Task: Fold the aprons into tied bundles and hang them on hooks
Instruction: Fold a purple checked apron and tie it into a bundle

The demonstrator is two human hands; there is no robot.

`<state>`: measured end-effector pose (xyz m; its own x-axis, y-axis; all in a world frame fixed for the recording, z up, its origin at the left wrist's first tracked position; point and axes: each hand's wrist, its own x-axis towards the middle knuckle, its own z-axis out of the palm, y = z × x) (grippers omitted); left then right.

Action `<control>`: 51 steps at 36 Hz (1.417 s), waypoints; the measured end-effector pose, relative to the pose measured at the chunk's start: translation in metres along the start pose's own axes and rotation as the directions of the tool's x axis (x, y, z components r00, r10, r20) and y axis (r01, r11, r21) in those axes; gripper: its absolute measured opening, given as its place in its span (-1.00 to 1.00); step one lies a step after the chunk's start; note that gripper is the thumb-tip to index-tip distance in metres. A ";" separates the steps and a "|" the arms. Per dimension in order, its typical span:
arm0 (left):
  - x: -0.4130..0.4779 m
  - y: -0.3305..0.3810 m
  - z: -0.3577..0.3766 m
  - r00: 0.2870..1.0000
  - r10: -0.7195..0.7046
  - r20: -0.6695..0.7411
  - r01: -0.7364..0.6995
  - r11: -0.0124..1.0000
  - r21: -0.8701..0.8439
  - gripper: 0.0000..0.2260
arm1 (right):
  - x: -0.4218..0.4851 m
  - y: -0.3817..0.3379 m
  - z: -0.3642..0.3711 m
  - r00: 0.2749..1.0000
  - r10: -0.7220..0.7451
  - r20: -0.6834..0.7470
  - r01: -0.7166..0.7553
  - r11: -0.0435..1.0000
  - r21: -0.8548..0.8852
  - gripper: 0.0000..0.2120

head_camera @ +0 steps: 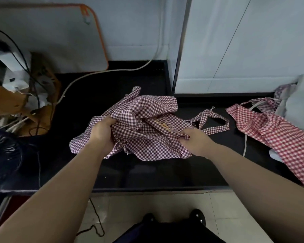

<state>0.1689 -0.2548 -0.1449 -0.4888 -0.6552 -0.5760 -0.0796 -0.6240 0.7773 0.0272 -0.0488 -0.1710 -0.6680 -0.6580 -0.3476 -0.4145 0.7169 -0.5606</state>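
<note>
Folding has barely begun: a person's left hand (102, 132) and right hand (195, 141) each grip a bunch of the rumpled purple checked apron (147, 118) with curled fingers on the black tabletop (147, 172). The apron is not yet folded or tied, and its straps (216, 118) trail loose to its right. Two aprons show plainly, the second a red checked apron (270, 132) lying untouched well right of the purple one; a scrap of checked cloth (281, 90) beyond may be a third, and no bundle or hook is in view.
</note>
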 end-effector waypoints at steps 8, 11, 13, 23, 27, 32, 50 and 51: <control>0.025 -0.001 -0.017 0.911 0.249 -0.329 -0.009 0.810 0.587 -0.77 | 0.000 0.002 -0.005 0.999 0.048 0.011 -0.049 0.980 0.193 -0.57; 0.017 0.001 -0.017 0.838 0.431 -0.334 0.060 0.536 0.842 -0.50 | -0.002 -0.010 -0.006 0.997 0.074 0.010 -0.072 0.910 0.409 -0.56; 0.005 0.000 -0.008 0.772 0.635 0.037 -0.295 0.306 0.905 -0.44 | -0.002 -0.027 -0.009 0.998 0.020 0.054 -0.043 0.877 0.479 -0.60; -0.008 0.000 0.025 0.794 0.364 0.487 -0.597 0.316 0.737 -0.77 | 0.006 -0.067 -0.046 0.987 -0.028 0.157 -0.096 0.679 0.728 -0.70; -0.016 0.010 0.021 0.881 0.220 0.419 -0.392 0.835 0.386 -0.68 | 0.000 -0.045 -0.029 0.986 -0.031 0.164 -0.039 0.913 0.406 -0.22; -0.032 0.020 0.014 0.900 0.038 0.434 -0.064 0.997 0.045 -0.61 | 0.000 -0.036 -0.006 0.972 -0.002 0.236 -0.029 0.991 0.127 0.09; -0.037 0.045 -0.007 0.953 0.072 0.294 -0.192 0.893 0.406 -0.54 | -0.020 -0.058 -0.037 0.982 0.056 -0.180 0.099 0.659 0.746 -0.67; -0.038 0.041 -0.006 0.924 0.008 0.382 -0.197 0.867 0.458 -0.51 | -0.025 -0.055 -0.039 0.989 0.075 -0.126 0.054 0.612 0.789 -0.72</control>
<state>0.1891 -0.2577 -0.0923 -0.7840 -0.4479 -0.4298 -0.3710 -0.2169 0.9029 0.0426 -0.0626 -0.1018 -0.7697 -0.5681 -0.2913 0.1977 0.2217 -0.9549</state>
